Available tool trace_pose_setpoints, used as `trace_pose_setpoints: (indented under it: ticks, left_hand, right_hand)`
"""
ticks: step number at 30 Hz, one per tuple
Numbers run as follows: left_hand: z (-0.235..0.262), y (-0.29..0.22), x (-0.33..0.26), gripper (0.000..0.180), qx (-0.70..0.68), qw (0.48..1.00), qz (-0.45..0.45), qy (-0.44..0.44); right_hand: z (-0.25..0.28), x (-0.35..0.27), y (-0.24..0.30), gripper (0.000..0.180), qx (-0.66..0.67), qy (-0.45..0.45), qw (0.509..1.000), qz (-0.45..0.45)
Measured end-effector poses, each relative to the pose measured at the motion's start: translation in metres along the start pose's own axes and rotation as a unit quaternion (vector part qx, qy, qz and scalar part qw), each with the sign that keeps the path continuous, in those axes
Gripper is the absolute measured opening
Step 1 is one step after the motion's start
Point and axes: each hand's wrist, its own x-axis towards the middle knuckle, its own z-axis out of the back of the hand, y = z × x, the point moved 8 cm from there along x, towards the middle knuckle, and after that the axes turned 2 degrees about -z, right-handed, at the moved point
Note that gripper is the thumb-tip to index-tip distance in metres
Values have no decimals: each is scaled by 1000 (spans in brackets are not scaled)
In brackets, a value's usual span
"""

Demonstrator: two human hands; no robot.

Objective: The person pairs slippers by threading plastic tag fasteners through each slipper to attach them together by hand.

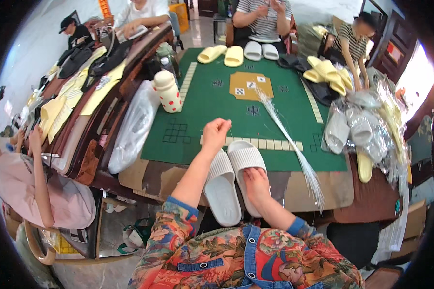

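at the near table edge the white slippers (231,180) lie side by side, toes pointing far; right hand (255,180) presses flat, open, on one; left hand (216,132) is raised, fingertips pinched shut on something too thin to tell.

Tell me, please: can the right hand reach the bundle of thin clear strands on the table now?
Probably yes. The right hand rests on the white slippers, and the bundle of strands lies just to its right on the green table, with nothing between them.
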Motion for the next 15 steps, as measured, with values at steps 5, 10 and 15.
trace_pose_setpoints:
  ticks: [5, 10, 15]
  left_hand:
    - [-5, -29, -41, 23, -33, 999, -3, 22]
    - [-24, -22, -68, 21, -99, 995, 27, -1]
    - [-19, -21, -66, 16, -164, 985, 37, -42]
  right_hand:
    - [-17, -43, 36, 4, -182, 69, 981, 2]
    - [-60, -19, 111, 13, -435, 119, 832, 322]
    - [-78, 38, 59, 34, -627, 240, 728, 135]
